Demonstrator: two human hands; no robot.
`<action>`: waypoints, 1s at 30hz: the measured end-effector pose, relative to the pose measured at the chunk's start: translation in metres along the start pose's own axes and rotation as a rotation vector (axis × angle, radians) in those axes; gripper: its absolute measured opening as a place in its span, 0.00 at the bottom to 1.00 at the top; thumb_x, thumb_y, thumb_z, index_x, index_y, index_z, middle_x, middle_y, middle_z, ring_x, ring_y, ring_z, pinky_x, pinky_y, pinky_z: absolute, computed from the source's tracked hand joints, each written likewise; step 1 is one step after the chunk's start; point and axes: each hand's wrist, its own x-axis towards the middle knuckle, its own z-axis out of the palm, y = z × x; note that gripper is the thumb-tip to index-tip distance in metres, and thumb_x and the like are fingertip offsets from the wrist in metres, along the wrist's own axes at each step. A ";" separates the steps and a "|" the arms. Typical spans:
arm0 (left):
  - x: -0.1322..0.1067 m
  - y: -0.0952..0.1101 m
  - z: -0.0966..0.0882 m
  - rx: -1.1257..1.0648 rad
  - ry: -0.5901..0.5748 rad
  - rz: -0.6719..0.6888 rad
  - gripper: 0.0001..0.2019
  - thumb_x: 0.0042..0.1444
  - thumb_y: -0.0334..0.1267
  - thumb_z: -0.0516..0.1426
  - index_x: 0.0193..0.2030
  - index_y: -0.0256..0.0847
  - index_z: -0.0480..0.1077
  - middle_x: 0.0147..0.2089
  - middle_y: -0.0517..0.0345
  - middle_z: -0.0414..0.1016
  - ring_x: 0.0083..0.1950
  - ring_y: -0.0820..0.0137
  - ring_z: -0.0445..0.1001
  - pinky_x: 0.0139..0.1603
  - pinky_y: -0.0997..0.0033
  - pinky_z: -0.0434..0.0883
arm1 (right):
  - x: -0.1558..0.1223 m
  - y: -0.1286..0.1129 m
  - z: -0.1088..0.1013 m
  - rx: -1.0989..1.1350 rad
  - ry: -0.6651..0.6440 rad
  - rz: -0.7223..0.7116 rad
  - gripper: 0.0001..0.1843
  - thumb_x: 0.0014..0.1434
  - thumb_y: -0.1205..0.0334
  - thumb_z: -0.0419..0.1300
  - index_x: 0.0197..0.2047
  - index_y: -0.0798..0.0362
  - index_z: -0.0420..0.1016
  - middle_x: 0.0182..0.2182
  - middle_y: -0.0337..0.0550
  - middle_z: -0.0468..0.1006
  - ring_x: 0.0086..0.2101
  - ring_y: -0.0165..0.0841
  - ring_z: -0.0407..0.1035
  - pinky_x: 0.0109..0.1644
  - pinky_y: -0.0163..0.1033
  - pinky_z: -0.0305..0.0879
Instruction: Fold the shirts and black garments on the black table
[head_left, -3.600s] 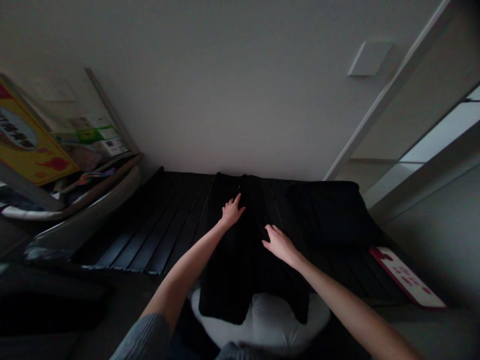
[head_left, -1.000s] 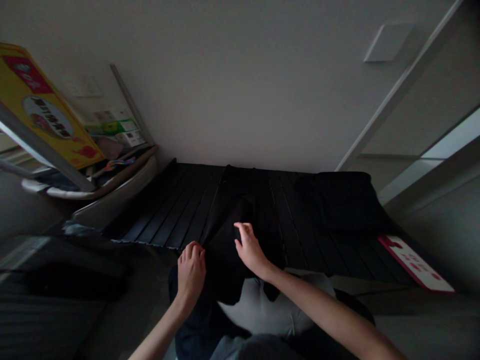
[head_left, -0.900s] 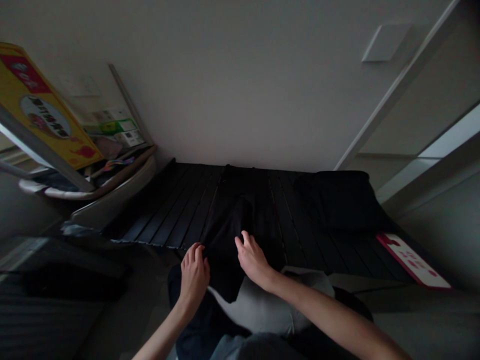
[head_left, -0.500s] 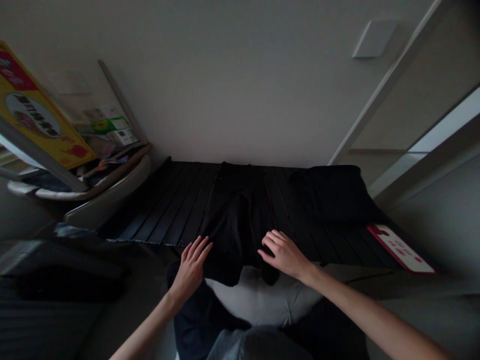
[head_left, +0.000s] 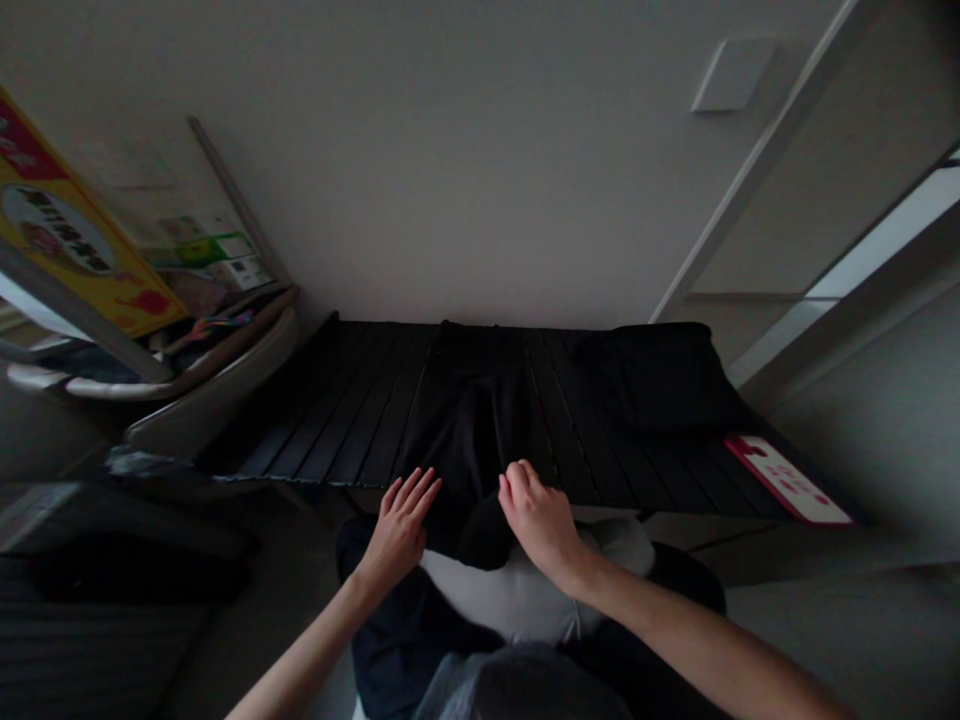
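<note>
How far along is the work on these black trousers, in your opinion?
Done: the black trousers lie lengthwise on the slatted black tabletop. In hand: the right hand is on their near end, and the left hand is open at its edge. Left: that near end overhangs the table edge, seemingly not yet folded.

This looks like a small room in a home: a plain white wall with a square wall plate, a white door frame, a black cushion on a low slatted worktop, and a yellow printed board propped above a pale curved basket of packaged odds and ends.
</note>
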 end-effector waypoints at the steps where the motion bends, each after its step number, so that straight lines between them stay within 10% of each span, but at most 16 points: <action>1: 0.000 -0.001 -0.001 -0.001 -0.004 0.002 0.41 0.46 0.22 0.48 0.70 0.42 0.53 0.73 0.57 0.49 0.74 0.63 0.45 0.73 0.52 0.47 | 0.001 -0.006 0.003 0.000 -0.033 -0.034 0.17 0.70 0.63 0.41 0.44 0.54 0.71 0.43 0.49 0.76 0.30 0.33 0.75 0.28 0.34 0.64; 9: -0.003 -0.022 -0.012 0.056 -0.036 0.086 0.40 0.47 0.20 0.45 0.70 0.43 0.53 0.73 0.59 0.50 0.74 0.68 0.46 0.72 0.58 0.50 | -0.010 0.011 0.022 0.028 -0.126 -0.386 0.14 0.63 0.66 0.52 0.48 0.58 0.75 0.54 0.55 0.73 0.52 0.41 0.68 0.53 0.43 0.68; 16: -0.010 -0.062 -0.015 0.216 -0.047 0.204 0.45 0.47 0.15 0.42 0.72 0.49 0.43 0.73 0.59 0.50 0.73 0.71 0.48 0.72 0.59 0.48 | -0.001 0.091 0.040 -0.072 0.017 -0.695 0.49 0.51 0.81 0.53 0.72 0.43 0.45 0.70 0.44 0.49 0.68 0.42 0.45 0.68 0.55 0.49; 24: 0.003 -0.071 -0.014 0.354 0.035 0.371 0.32 0.64 0.31 0.48 0.72 0.54 0.44 0.73 0.62 0.52 0.72 0.67 0.53 0.68 0.59 0.53 | 0.022 0.092 0.067 -0.131 0.253 -1.024 0.35 0.63 0.73 0.53 0.70 0.45 0.51 0.69 0.49 0.52 0.65 0.46 0.53 0.63 0.52 0.62; 30: 0.009 -0.072 -0.018 0.393 -0.005 0.441 0.35 0.62 0.24 0.47 0.72 0.54 0.43 0.73 0.60 0.53 0.71 0.67 0.54 0.67 0.59 0.53 | 0.032 0.089 0.060 -0.003 0.253 -1.324 0.23 0.66 0.69 0.50 0.64 0.52 0.64 0.65 0.45 0.62 0.61 0.43 0.60 0.61 0.51 0.65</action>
